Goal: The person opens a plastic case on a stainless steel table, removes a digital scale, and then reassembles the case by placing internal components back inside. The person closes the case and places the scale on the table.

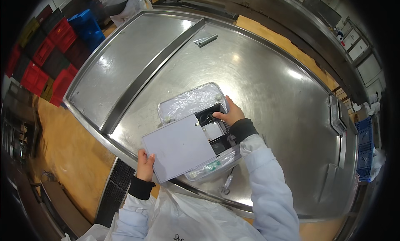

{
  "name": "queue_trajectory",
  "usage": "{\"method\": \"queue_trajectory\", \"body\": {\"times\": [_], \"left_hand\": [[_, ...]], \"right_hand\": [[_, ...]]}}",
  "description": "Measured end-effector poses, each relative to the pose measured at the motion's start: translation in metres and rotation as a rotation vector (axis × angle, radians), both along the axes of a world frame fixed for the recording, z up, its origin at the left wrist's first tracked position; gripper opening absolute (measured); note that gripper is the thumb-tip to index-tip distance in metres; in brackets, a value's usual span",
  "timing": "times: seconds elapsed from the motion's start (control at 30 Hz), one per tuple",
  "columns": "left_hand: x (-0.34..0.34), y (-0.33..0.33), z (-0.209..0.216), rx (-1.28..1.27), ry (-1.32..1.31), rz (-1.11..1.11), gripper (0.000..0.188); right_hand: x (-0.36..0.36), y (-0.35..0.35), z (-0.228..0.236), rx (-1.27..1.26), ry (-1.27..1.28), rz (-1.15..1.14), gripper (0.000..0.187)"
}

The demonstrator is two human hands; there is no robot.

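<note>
A flat white box (179, 147) lies at an angle near the table's front edge, its white cover slid left of the dark inner part. In that inner part (218, 146) I see a coiled black cable (205, 117) and a white piece (213, 131). My left hand (145, 166) grips the cover's left edge, fingers underneath. At the other end my right hand (231, 113) grips the inner part's far right corner, thumb over the top. Beneath the box sits a clear plastic container (189, 101) with crinkled film; its middle is hidden.
Scissors (226, 185) lie by the front edge of the steel table (287, 128). A raised metal divider (154, 70) crosses its left part, and a small silvery roll (206, 40) lies beyond. Red crates (35, 78) are stacked at left; a blue crate (365, 147) stands at right.
</note>
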State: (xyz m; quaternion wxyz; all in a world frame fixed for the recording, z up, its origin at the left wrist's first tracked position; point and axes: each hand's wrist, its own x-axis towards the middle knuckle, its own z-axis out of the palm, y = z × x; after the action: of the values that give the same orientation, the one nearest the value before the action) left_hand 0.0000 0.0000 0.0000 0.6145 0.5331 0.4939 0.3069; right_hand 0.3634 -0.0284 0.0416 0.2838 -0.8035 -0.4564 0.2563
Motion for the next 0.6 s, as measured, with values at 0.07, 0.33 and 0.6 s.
{"method": "queue_trajectory", "body": {"times": [0.07,0.33,0.6], "left_hand": [[-0.002,0.005,0.001,0.035,0.157,-0.038,0.021],[0.044,-0.018,0.009,0.367,0.342,0.053,0.028],[0.034,-0.014,0.029,0.329,0.738,0.125,0.031]], "right_hand": [[0.000,0.000,-0.002,0.025,-0.006,-0.006,0.094],[0.008,-0.012,0.006,-0.025,-0.124,-0.062,0.093],[-0.006,0.002,-0.003,-0.063,-0.115,-0.113,0.091]]}}
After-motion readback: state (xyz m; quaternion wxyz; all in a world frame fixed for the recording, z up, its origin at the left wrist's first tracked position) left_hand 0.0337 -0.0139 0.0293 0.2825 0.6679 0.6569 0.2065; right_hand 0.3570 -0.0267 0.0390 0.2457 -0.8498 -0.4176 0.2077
